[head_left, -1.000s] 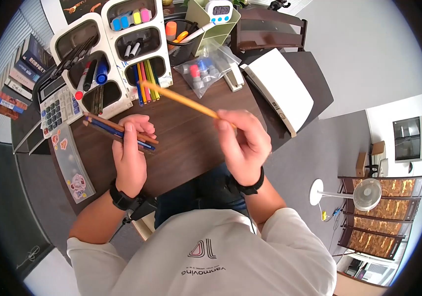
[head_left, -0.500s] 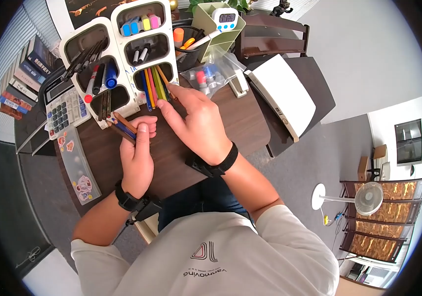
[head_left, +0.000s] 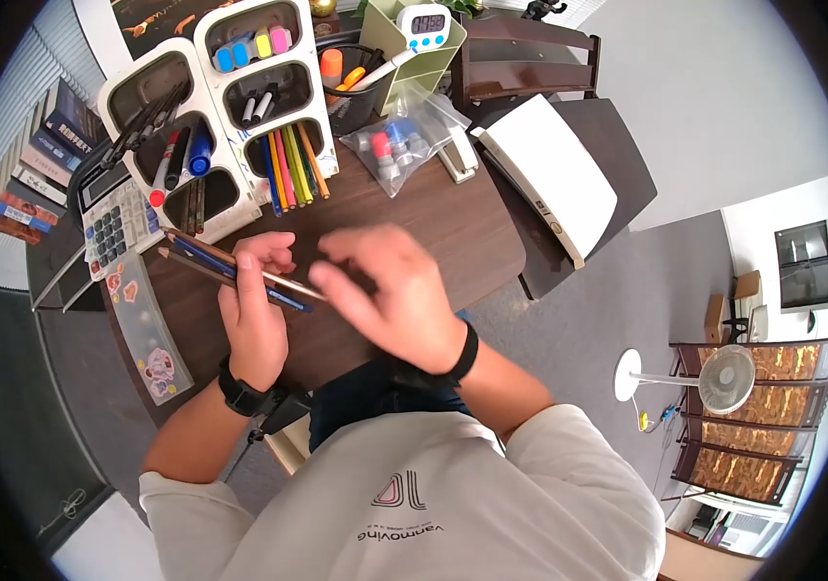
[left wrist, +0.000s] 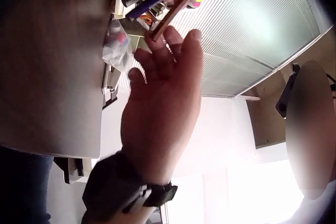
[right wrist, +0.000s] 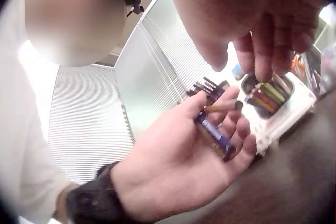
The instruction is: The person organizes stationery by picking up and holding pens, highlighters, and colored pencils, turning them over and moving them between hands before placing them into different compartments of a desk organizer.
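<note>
I take this for an office or study. Along the far edge of my dark wood-grain tabletop (head_left: 477,232) I have a white desk organizer (head_left: 225,160), a black mesh pen cup (head_left: 348,118) and a digital timer (head_left: 425,26); a calculator (head_left: 121,229) sits at the far left corner, books (head_left: 44,160) just past it. Beyond the right edge stands a pedestal fan (head_left: 726,378).

Left hand (head_left: 257,318), left of centre in head view: thumb laid long, fingers curled in a grip, palm turned up in right wrist view. Left forearm (head_left: 186,431) slants up from lower left. Right hand (head_left: 399,290) mid-frame, slightly blurred; fingers loosely extended toward upper left, thumb spread from forefinger. Right forearm (head_left: 503,385) below, angled down-right. Hands near, apart.
</note>
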A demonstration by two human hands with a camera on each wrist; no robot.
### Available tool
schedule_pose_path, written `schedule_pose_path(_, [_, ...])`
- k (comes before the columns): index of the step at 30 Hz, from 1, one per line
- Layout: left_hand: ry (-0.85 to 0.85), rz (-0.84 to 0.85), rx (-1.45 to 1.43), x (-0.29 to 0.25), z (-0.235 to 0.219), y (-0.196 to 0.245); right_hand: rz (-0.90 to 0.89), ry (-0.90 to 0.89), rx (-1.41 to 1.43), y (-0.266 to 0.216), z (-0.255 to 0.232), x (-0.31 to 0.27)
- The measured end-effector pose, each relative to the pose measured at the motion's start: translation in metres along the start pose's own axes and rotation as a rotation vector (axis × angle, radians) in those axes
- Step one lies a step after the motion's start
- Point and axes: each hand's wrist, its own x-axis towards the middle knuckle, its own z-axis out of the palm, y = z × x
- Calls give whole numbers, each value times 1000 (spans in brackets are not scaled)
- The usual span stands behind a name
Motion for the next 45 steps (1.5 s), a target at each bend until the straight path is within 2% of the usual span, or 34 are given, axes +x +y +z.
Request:
schedule_pose_path(2, [-102, 101, 51, -2, 0, 0, 66, -136, 76, -1, 2, -18])
schedule_pose_path(4, [-144, 86, 60, -4, 0, 0, 97, -134, 152, 5, 5, -30])
schedule_pose_path(6, [-197, 37, 19, -5, 2, 2, 57, -34, 170, 6, 3, -32])
schedule_pose_path(8, [-198, 35, -13, -5, 7, 4, 100, 10, 161, -2, -9, -30])
schedule_pose_path(10, [-197, 35, -51, -4, 9, 2, 72, 182, 221, -8, -24, -24])
schedule_pose_path(13, [-181, 84, -50, -2, 6, -1, -174, 268, 88, -7, -40, -4])
schedule_pose_path(15, [-88, -7, -42, -1, 5, 4, -231, 267, 12, -5, -38, 11])
schedule_pose_path(17, [-72, -22, -93, 1, 3, 1, -383, 258, -96, 0, -21, 27])
schedule_pose_path(22, [-28, -40, -182, 5, 2, -1, -364, 146, -233, 11, 25, 54])
schedule_pose_path(27, [33, -60, -272, 6, 2, -1, -363, 61, -343, 11, 39, 62])
schedule_pose_path(32, [43, -78, -304, 3, 1, 5, -334, 81, -142, -1, 17, 35])
schedule_pose_path(37, [-44, -91, -301, -2, -1, 1, -57, -95, 114, -6, 9, -23])
schedule_pose_path(41, [-145, -72, -254, -6, 6, 0, -81, -63, 221, 6, 12, -41])
schedule_pose_path(43, [-190, -93, -207, -8, 9, 5, -120, 2, 320, 4, 3, -35])
schedule_pose_path(45, [-252, -88, -204, -8, 3, 2, -149, 80, 291, -1, -16, -26])
